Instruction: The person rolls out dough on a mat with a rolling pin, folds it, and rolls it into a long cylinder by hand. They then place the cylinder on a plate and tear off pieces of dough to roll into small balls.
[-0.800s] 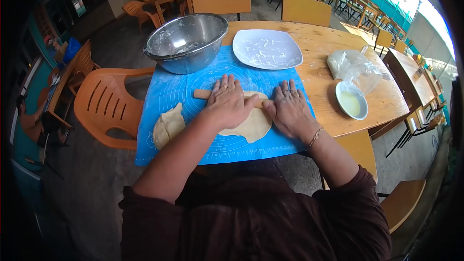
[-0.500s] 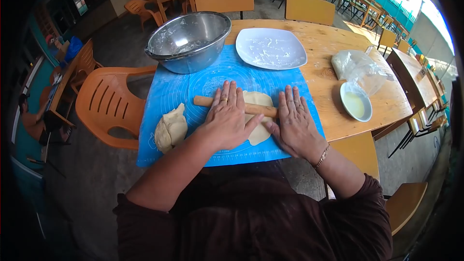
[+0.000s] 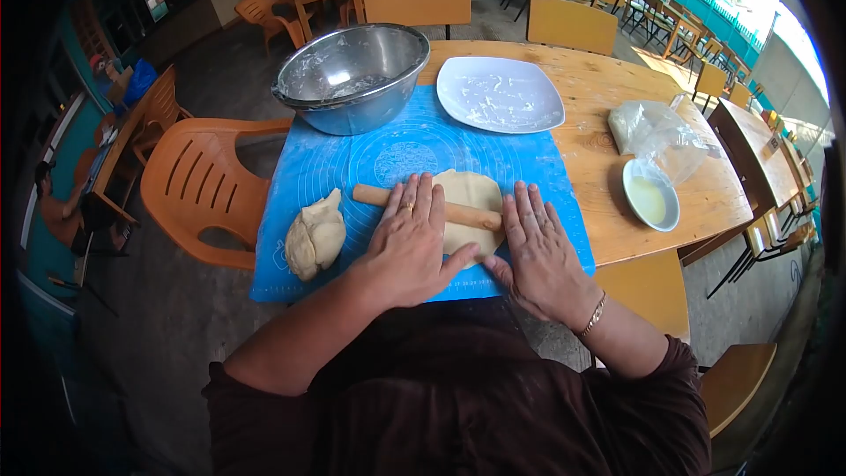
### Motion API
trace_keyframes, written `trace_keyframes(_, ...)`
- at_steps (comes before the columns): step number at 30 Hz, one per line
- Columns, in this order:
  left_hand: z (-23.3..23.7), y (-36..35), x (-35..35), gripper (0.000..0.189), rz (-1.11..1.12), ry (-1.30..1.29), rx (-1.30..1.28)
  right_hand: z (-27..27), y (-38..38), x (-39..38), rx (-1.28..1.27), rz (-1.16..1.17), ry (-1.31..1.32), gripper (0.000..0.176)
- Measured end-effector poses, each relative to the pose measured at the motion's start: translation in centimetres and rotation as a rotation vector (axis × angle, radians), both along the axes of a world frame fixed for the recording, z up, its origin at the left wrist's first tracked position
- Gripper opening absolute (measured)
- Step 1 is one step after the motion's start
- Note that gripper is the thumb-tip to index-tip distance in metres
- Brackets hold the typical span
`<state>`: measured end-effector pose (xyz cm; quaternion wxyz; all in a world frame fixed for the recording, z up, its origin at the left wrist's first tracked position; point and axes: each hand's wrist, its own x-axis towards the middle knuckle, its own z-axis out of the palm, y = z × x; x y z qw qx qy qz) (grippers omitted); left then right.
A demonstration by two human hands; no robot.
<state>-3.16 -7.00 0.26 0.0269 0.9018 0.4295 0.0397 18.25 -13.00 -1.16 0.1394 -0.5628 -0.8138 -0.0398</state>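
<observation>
My left hand (image 3: 407, 251) and my right hand (image 3: 544, 256) lie flat with stretched fingers on a wooden rolling pin (image 3: 471, 214), one towards each end. Both are open, palms down. Under the pin, a thin flattened sheet of pale dough (image 3: 467, 185) rests on a blue silicone mat (image 3: 352, 154) printed with circles and a ruler edge. Part of the sheet is hidden by the pin and my left hand. To the left of my left hand sits a thick lump of dough (image 3: 315, 236).
A floury steel bowl (image 3: 357, 106) and a white plate (image 3: 500, 97) stand at the mat's far edge. On the wooden table (image 3: 608, 238), at right, are a small bowl of pale yellow liquid (image 3: 648, 198) and a plastic bag (image 3: 656, 137). An orange chair (image 3: 198, 189) stands left.
The rolling pin has rolled a little towards my body under both hands. More of the dough sheet shows beyond it. The view has shifted slightly.
</observation>
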Motion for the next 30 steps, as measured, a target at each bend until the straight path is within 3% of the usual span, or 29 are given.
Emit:
trace_keyframes(5,-1.3,1.3,-0.3,0.089,-0.051,-0.066,0.106,0.2,1.3,-0.3,-0.015,-0.032,-0.003,0.078)
trace_keyframes(11,0.0,7.1,3.3,0.09,0.153,-0.133,-0.203,0.4,7.0,0.1,-0.128,-0.23,-0.031,0.085)
trace_keyframes(17,-0.7,1.4,-0.2,0.089,0.012,-0.159,-0.097,0.6,1.7,0.0,-0.121,-0.066,0.076,0.078)
trace_keyframes(19,0.0,-1.7,-1.9,0.087,-0.123,-0.09,0.104,0.5,-0.9,-0.2,-0.033,0.063,-0.012,0.075)
trace_keyframes(23,-0.1,-2.6,-3.3,0.083,-0.187,-0.153,0.09,0.7,-1.7,-0.4,-0.004,0.124,-0.029,0.075)
trace_keyframes(30,-1.4,5.2,0.2,0.085,0.027,-0.23,-0.009,0.1,6.2,-0.4,-0.069,-0.126,0.021,0.075)
